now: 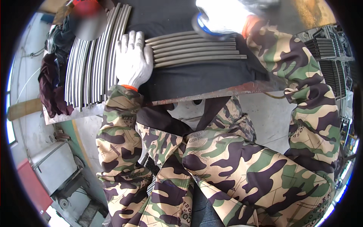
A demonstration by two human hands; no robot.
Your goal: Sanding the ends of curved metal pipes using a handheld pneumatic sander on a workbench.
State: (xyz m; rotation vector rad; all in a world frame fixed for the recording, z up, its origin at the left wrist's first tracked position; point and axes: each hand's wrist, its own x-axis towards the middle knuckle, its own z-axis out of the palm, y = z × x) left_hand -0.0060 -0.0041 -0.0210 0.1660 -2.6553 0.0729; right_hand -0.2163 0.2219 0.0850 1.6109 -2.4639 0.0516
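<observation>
My left hand [133, 60], in a white knit glove with an orange cuff, lies flat with fingers stretched out. It rests at the left ends of a row of several grey metal rods [196, 48] lying side by side. At the far right end of this row is my right hand [223, 17], also in a white glove, blurred and overexposed. It grips a rounded blue-edged thing [204, 25], whose kind I cannot make out, over the far rods. Black cloth [189, 77] lies under the row.
Many more metal rods [89, 72] lie lengthwise left of my left hand. A blurred red and grey round thing [89, 20] is at the upper left. Dark crumpled cloths [53, 85] lie at the left table edge. Racked dark bars [327, 49] stand at the right.
</observation>
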